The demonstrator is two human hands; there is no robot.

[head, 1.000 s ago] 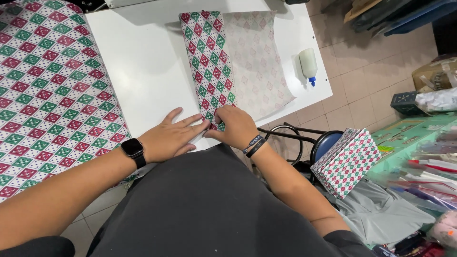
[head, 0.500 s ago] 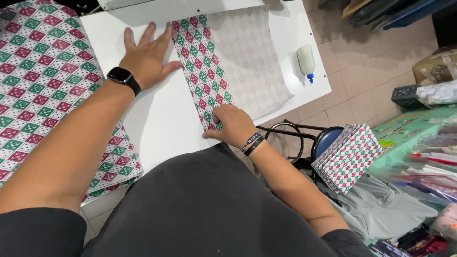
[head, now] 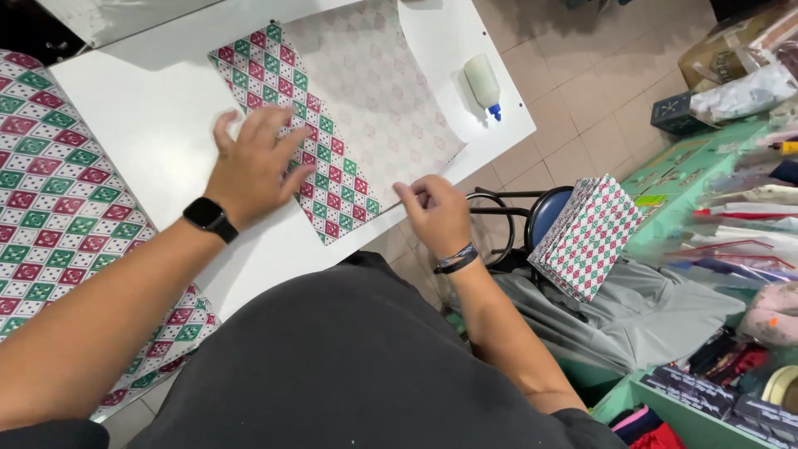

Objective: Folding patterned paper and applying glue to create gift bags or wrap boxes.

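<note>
Two hands on one sheet: left hand [head: 252,165] lies flat, fingers spread, pressing the folded patterned strip of the wrapping paper [head: 349,125] on the white table [head: 150,108]; right hand [head: 435,214] is loosely curled at the sheet's near corner, apparently pinching the edge, though I can't tell for sure. Risk: the corner overhangs the table edge, so a pull from the right could skew the fold or crease it crooked. Left hand looks blurred, and a sliding palm could drag the strip off line. Glue bottle [head: 483,84] lies on its side near the far edge and could roll off or leak onto the paper.
</note>
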